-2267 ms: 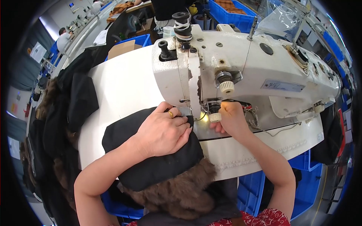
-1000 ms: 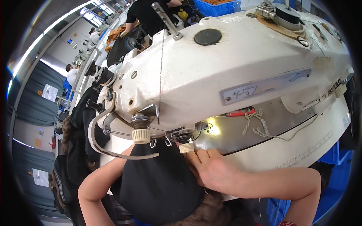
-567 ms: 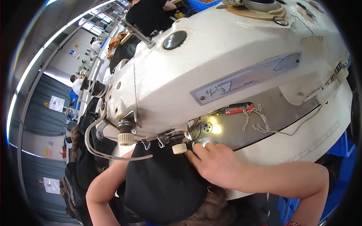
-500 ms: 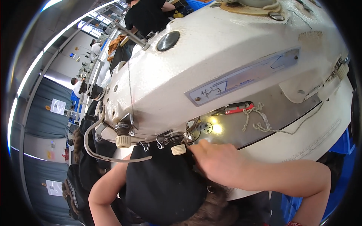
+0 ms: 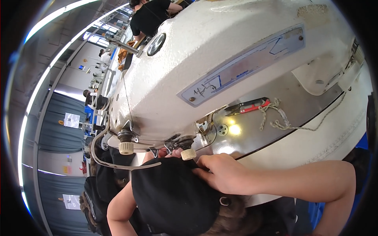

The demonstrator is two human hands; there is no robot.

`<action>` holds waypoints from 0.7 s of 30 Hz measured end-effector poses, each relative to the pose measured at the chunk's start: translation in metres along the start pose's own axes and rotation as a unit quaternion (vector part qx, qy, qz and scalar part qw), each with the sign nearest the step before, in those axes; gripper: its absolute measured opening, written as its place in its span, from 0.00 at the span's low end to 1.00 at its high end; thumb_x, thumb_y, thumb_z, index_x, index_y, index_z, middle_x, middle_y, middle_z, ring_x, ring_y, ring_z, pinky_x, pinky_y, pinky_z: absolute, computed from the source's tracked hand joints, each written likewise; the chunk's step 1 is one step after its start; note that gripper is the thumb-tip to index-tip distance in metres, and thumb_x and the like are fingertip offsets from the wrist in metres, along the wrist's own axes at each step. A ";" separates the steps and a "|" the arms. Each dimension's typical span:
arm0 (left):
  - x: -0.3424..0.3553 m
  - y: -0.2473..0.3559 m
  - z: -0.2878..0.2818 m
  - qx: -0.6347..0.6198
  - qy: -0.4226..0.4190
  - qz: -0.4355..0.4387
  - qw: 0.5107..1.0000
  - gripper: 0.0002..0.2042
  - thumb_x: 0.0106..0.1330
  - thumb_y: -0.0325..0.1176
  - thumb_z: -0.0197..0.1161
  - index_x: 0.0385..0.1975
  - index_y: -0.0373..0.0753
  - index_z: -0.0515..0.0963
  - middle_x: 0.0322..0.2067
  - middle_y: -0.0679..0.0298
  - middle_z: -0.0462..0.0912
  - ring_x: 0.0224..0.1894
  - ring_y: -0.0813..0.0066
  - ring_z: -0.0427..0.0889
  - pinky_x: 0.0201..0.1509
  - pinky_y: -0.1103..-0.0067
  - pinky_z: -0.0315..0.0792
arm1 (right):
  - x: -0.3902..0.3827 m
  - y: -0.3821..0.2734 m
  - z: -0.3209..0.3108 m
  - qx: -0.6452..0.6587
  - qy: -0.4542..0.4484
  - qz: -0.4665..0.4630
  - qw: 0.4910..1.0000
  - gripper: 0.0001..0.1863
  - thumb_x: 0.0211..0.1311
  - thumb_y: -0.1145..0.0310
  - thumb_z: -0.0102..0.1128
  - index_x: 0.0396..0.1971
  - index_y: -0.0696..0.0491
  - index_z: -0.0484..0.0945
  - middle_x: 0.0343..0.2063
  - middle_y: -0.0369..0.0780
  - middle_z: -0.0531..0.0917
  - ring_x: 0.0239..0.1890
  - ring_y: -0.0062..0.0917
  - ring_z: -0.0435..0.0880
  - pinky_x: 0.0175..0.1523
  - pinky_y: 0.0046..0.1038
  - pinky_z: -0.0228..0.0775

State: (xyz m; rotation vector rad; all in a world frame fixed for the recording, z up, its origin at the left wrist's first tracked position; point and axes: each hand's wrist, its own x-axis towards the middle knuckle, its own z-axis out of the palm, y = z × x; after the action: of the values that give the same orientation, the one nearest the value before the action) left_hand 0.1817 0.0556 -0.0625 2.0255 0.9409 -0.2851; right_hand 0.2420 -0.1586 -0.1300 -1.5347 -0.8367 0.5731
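A black fabric piece (image 5: 173, 198) with brown fur (image 5: 232, 218) along its lower right edge hangs in front of the sewing machine (image 5: 157, 98). A round metal eyelet (image 5: 225, 201) shows near the fur. My right hand (image 5: 224, 173) is closed, with thumb and fingers pinching the fabric's upper right edge just below the needle area. My left forearm passes behind the fabric. Fingertips of my left hand (image 5: 175, 152) show at the top edge beside the tension knob (image 5: 188, 154), closed on the cloth; the rest of that hand is hidden.
Red-handled thread snips (image 5: 252, 106) lie on the metal bed plate (image 5: 291, 108), beside a knotted cord (image 5: 281, 118). A curved guard bar (image 5: 118, 166) juts out at the left. More dark fur-trimmed pieces (image 5: 88, 200) lie left. Another person (image 5: 151, 17) sits beyond the machine.
The fabric's top edge has come away from the machine head and sits lower. Left fingertips have come into sight. My right hand has shifted slightly down and right, and the view has tilted.
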 end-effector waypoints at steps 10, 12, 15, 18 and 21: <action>0.020 -0.011 0.003 -0.163 -0.072 0.079 0.981 0.17 0.70 0.36 0.60 0.54 0.39 0.70 0.56 0.63 0.76 0.52 0.75 0.77 0.55 0.76 0.72 | -0.005 0.003 0.004 0.009 -0.003 0.015 1.000 0.16 0.65 0.62 0.59 0.23 0.60 0.78 0.20 0.51 0.80 0.27 0.49 0.82 0.33 0.44 0.72; 0.020 -0.012 0.000 -0.148 -0.074 0.102 0.981 0.16 0.70 0.36 0.60 0.54 0.39 0.71 0.55 0.63 0.76 0.51 0.75 0.77 0.54 0.76 0.72 | -0.006 0.002 0.003 -0.012 0.001 0.025 1.000 0.17 0.64 0.62 0.59 0.22 0.60 0.78 0.19 0.51 0.80 0.27 0.49 0.82 0.33 0.44 0.72; 0.021 -0.013 -0.004 -0.125 -0.074 0.134 0.980 0.16 0.69 0.35 0.60 0.53 0.39 0.71 0.54 0.63 0.76 0.51 0.74 0.78 0.54 0.76 0.72 | -0.006 0.000 -0.001 -0.113 -0.017 0.021 0.993 0.16 0.63 0.64 0.58 0.21 0.60 0.78 0.19 0.51 0.80 0.27 0.48 0.82 0.33 0.44 0.73; 0.021 -0.015 -0.007 -0.103 -0.072 0.163 0.979 0.16 0.69 0.35 0.61 0.53 0.38 0.71 0.54 0.62 0.77 0.50 0.74 0.78 0.54 0.76 0.72 | -0.003 -0.011 -0.016 -0.235 -0.084 0.036 0.968 0.14 0.61 0.65 0.57 0.20 0.58 0.79 0.20 0.51 0.81 0.28 0.46 0.83 0.33 0.44 0.74; 0.023 -0.016 -0.011 -0.079 -0.070 0.193 0.975 0.15 0.69 0.34 0.61 0.52 0.38 0.72 0.53 0.62 0.77 0.50 0.73 0.79 0.53 0.76 0.73 | -0.003 -0.014 -0.024 -0.323 -0.117 0.014 0.939 0.10 0.59 0.67 0.57 0.21 0.55 0.81 0.23 0.47 0.83 0.28 0.43 0.85 0.32 0.45 0.75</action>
State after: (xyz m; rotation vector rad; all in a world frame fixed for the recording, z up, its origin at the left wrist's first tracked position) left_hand 0.1849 0.0815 -0.0774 1.9619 0.4530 -0.1321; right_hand 0.2559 -0.1763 -0.1128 -2.1005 -1.2736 0.5340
